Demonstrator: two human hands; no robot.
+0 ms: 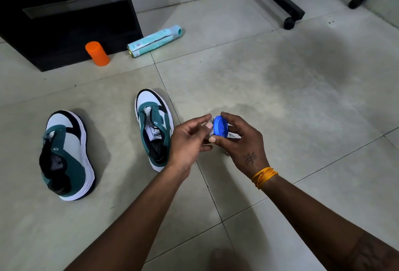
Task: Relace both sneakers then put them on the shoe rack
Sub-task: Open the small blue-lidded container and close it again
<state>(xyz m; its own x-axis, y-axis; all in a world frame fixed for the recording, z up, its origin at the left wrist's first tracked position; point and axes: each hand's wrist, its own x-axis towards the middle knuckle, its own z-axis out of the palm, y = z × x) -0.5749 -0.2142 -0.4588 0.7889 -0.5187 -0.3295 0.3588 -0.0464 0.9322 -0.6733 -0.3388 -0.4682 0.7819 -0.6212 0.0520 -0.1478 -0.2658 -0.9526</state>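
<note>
A person seated over a tiled floor (280, 98) holds a small blue cap (220, 125), the right hand (241, 143) pinching it by the rim between thumb and fingers while the left hand (190, 139) curls half-closed against something pale bunched behind it, possibly a lace, though too little shows to say. Both sneakers lie unlaced on the floor with eyelets bare: the near sneaker (153, 129) just beside the left hand, toe pointing away, and the far sneaker (65, 155) well apart to the left, tipped slightly toward its side. An orange tub (97, 53) and a fallen spray can (154, 40) rest near a black rack (64, 18) at top left. The shoes look light and fairly stiff in the sole but soft in the suede-like upper, so each is probably best taken at the heel collar or steadied across the midfoot while lacing, keeping the tongue pulled clear. A lace would be limp and easily tangled, best fed by its tip. Judging by the bare eyelets, relacing has not yet begun.
</note>
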